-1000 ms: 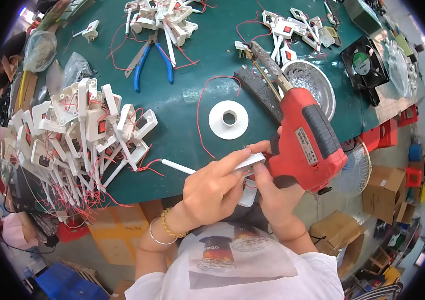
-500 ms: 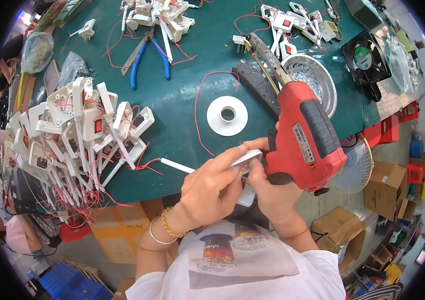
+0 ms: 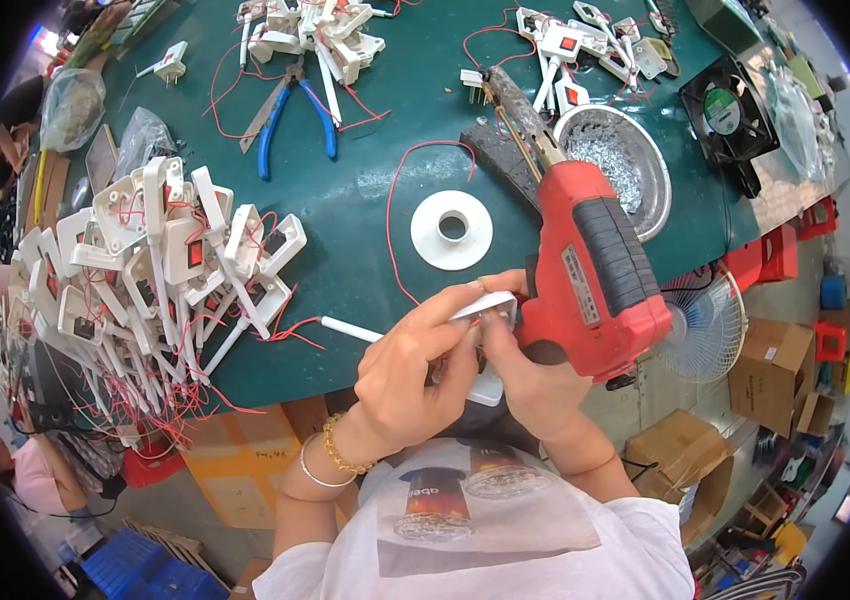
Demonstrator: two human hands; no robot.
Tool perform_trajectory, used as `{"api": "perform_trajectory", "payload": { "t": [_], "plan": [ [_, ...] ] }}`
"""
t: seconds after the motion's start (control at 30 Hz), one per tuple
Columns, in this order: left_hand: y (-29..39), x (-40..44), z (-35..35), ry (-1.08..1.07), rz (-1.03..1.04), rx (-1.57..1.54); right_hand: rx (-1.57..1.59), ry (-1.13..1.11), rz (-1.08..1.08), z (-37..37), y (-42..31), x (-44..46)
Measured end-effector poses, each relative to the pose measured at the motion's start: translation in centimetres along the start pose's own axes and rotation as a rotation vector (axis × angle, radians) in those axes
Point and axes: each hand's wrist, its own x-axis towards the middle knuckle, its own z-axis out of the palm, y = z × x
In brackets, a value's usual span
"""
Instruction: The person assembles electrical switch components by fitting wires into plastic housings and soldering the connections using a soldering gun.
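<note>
Both forearms reach up to the table's near edge, angling inward until the hands almost meet! The left hand (image 3: 405, 375) arches over, fingers bent, pinching one small white casing (image 3: 490, 305) between thumb and fingers, just in front of the table edge. The right hand (image 3: 545, 385) is closed round the handle of the red soldering gun (image 3: 605, 250), much of that grip hidden, with its thumb up against the casing.

Now the count, biggest first! One green table (image 3: 345, 250). Three heaps of white parts on it: the broad left heap (image 3: 145, 270), the top heap (image 3: 345, 40), the upper-right heap (image 3: 563, 45); too tangled to number piece by piece. One soldering gun, nose pointing up the table. One metal bowl (image 3: 661, 180), beside the gun. One black fan (image 3: 723, 110), right of the bowl. One pair of blue-handled pliers (image 3: 272, 130), handles spread. One white spool (image 3: 430, 230), lying flat. Two plug pieces, one far left (image 3: 175, 65), one by the gun's nose (image 3: 471, 80). Two bracelets, gold (image 3: 333, 450) and silver (image 3: 315, 472), on the left wrist.
</note>
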Motion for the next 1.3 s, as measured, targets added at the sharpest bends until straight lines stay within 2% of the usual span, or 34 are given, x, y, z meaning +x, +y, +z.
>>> {"api": "perform_trajectory", "payload": {
  "t": [0.2, 0.27, 0.37, 0.6, 0.67, 0.77, 0.87, 0.93, 0.97, 1.1, 1.17, 1.3],
  "plan": [
    [0.8, 0.2, -0.2, -0.011, -0.09, -0.014, 0.047, 0.008, -0.101, -0.2, 0.8, -0.3],
    [0.9, 0.2, -0.3, -0.02, -0.101, -0.014, 0.088, 0.063, -0.012, -0.1, 0.8, -0.3],
    [0.9, 0.2, -0.3, -0.079, -0.094, 0.009, 0.072, 0.109, -0.037, 0.0, 1.0, -0.2],
    [0.5, 0.2, -0.6, -0.07, -0.069, 0.032, 0.002, 0.078, -0.063, 0.3, 0.4, -0.2],
    [0.5, 0.2, -0.7, -0.068, -0.074, 0.041, 0.04, 0.033, 0.04, 0.2, 0.2, -0.3],
    [0.9, 0.7, -0.9, -0.05, -0.124, 0.015, -0.021, 0.026, -0.072, 0.3, 0.3, 0.0],
    [0.7, 1.4, -1.5, -0.069, -0.227, 0.008, 0.149, 0.027, -0.038, 0.5, -0.1, -0.2],
    [0.2, 1.8, -1.9, -0.059, -0.304, -0.127, 0.138, 0.021, -0.043, 0.3, 0.1, -0.2],
    [0.7, 2.0, -2.5, -0.167, -0.425, -0.184, 0.126, 0.016, -0.05, 0.1, 0.2, -0.3],
    [0.4, 1.8, -2.0, -0.119, -0.438, -0.25, 0.037, -0.011, -0.042, -0.2, 0.3, -0.3],
    [0.7, 2.3, -2.2, -0.133, -0.486, -0.251, 0.068, 0.08, -0.142, 0.3, 0.2, -0.1],
    [0.3, 2.4, -2.1, -0.079, -0.52, -0.252, 0.073, 0.21, -0.093, -0.1, 1.5, 0.0]
  ]
}}
